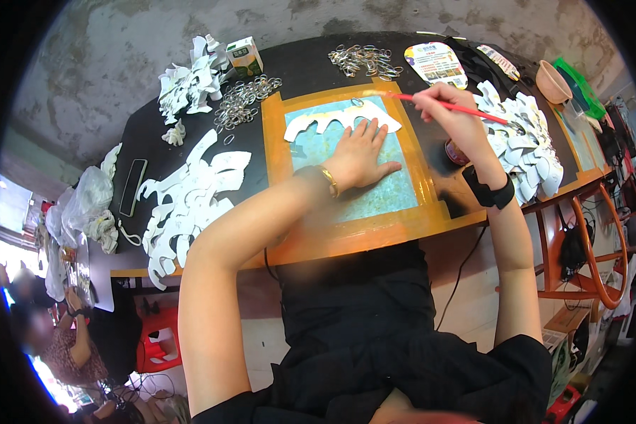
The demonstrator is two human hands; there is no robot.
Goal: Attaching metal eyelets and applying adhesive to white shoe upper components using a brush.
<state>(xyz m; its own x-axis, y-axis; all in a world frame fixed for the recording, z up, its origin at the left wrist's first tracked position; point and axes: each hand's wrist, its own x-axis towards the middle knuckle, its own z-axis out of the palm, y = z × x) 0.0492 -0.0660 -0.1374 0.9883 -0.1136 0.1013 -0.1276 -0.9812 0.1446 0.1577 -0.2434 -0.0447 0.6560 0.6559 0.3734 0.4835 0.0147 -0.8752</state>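
My left hand lies flat with its fingers spread on a blue-green mat edged with orange-brown tape. Its fingertips rest on the lower edge of a white scalloped cutout. A small metal ring sits at the cutout's upper edge, where yellowish smears show. Pinched in my right hand is a thin red-handled brush. The brush's pale tip points left, at or just above the cutout's top edge; whether it touches I cannot tell. Under my right wrist stands a small jar, partly hidden.
White cutouts are heaped at left, back left and right. Metal rings lie in two piles, a left pile and a back pile. A phone, small carton and pink bowl stand farther out.
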